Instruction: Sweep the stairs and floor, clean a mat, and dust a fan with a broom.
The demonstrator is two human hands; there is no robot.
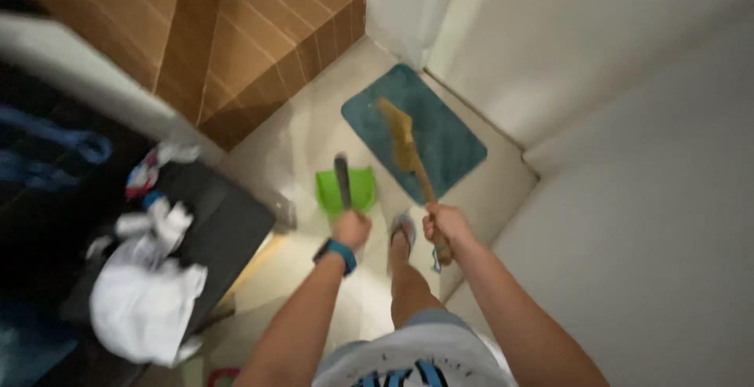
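Observation:
My left hand (351,228) grips the dark handle of a green dustpan (346,189), which hangs just above the pale floor. A blue band sits on that wrist. My right hand (444,222) is closed around the wooden handle of a straw broom (402,142). The broom's bristle head points away from me and lies over a teal floor mat (440,139). My leg and a foot in a sandal (402,234) show between the two hands.
Wooden stair steps (236,41) rise at the upper left. A dark surface (220,222) on the left carries white crumpled cloth or bags (145,297) and blue items. White walls (613,120) close in on the right, forming a corner behind the mat.

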